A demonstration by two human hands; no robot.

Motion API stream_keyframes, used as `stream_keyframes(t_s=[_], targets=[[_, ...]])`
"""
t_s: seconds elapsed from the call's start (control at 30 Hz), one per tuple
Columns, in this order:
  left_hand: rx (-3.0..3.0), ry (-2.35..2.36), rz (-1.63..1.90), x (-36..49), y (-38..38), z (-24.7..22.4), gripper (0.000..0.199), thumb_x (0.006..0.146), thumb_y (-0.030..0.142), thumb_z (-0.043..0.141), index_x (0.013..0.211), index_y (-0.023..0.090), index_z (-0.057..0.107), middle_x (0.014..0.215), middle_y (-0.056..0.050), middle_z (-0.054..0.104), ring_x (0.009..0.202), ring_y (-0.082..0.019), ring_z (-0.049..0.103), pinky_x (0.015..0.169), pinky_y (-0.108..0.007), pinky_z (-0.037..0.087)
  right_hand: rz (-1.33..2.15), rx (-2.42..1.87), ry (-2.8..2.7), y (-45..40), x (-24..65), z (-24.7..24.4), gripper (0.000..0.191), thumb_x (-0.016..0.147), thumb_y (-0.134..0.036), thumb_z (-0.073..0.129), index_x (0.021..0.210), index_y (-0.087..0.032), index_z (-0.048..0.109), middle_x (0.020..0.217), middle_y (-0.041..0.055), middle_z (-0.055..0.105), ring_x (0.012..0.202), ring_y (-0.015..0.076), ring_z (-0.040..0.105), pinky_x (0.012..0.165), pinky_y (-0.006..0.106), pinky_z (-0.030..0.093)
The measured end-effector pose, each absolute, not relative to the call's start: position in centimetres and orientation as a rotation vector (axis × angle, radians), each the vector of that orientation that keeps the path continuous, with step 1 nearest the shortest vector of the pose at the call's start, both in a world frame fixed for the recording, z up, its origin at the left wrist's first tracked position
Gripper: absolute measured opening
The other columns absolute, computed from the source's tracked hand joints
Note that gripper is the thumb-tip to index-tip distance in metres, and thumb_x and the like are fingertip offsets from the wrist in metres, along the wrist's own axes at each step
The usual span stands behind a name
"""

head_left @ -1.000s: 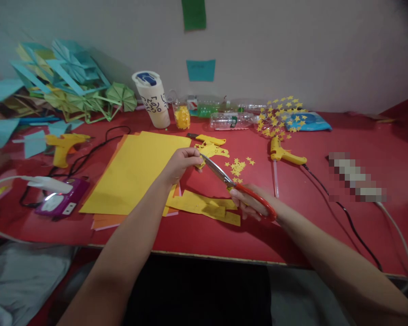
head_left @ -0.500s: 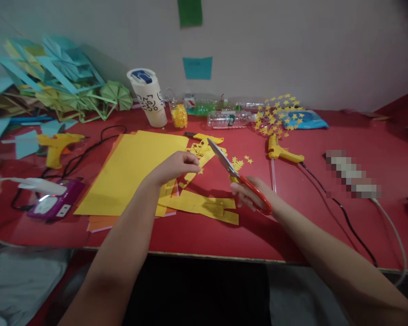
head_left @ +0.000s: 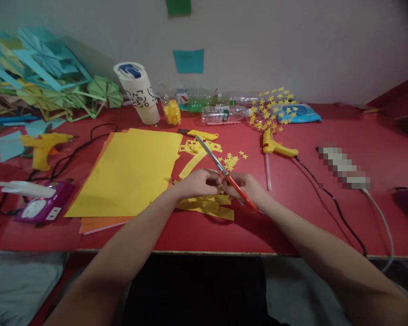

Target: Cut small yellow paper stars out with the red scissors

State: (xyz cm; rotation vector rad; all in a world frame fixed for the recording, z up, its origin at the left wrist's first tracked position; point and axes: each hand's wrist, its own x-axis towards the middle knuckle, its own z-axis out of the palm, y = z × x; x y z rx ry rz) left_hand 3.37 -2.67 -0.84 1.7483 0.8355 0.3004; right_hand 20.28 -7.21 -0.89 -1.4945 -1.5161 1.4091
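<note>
red-handled scissors (head_left: pixel 222 169) held in right hand (head_left: pixel 249 184), left hand (head_left: pixel 201 183) curled just beside, grip unclear

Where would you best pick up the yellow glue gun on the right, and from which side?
Probably by its handle, from the right: it sticks out that way, clear of the glue stick jutting toward the person. The black cord leaves the handle's end.

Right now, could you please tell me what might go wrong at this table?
The scissors held by the right hand have bare blades close to the left hand, so a slip might nick it. The loose yellow stars lie beside the scissors, so a brush could scatter them. The cord of the glue gun on the right runs near the right arm and could snag.
</note>
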Motion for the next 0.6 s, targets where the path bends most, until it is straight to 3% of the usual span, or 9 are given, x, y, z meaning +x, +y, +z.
stream_keyframes(t_s=[0.2, 0.47, 0.6], targets=[[1.827, 0.829, 0.312, 3.5, -2.62, -1.02, 0.007, 0.06, 0.016, 0.053, 0.057, 0.016, 0.047, 0.066, 0.003, 0.046, 0.06, -0.007, 0.042, 0.059, -0.024, 0.033, 1.392, -1.483, -1.532, -7.31, 20.23, -1.18, 0.017, 0.066, -0.032, 0.06, 0.063, -0.019, 0.049, 0.048, -0.0064, 0.047, 0.04, 0.0087, 0.046, 0.042, 0.021, 0.038], [1.614, 0.824, 0.426, 3.89, -2.9, -0.99, 0.009, 0.069, 0.025, 0.058, 0.065, 0.017, 0.056, 0.065, 0.003, 0.053, 0.063, -0.009, 0.048, 0.062, -0.024, 0.037, 1.277, -1.456, -1.354, -7.59, 19.98, -0.67, 0.021, 0.065, -0.036, 0.061, 0.065, -0.02, 0.047, 0.043, -0.0075, 0.046, 0.03, 0.0061, 0.034, 0.033, 0.021, 0.027], [1.492, 0.873, 0.507, 4.03, -2.76, -1.1, 0.009, 0.068, 0.025, 0.06, 0.067, 0.017, 0.057, 0.06, 0.005, 0.051, 0.056, -0.006, 0.044, 0.057, -0.023, 0.034, 1.266, -1.443, -1.321, -7.57, 20.14, -0.61, 0.019, 0.066, -0.036, 0.059, 0.068, -0.02, 0.047, 0.038, -0.0091, 0.041, 0.03, 0.0073, 0.035, 0.035, 0.022, 0.032]])
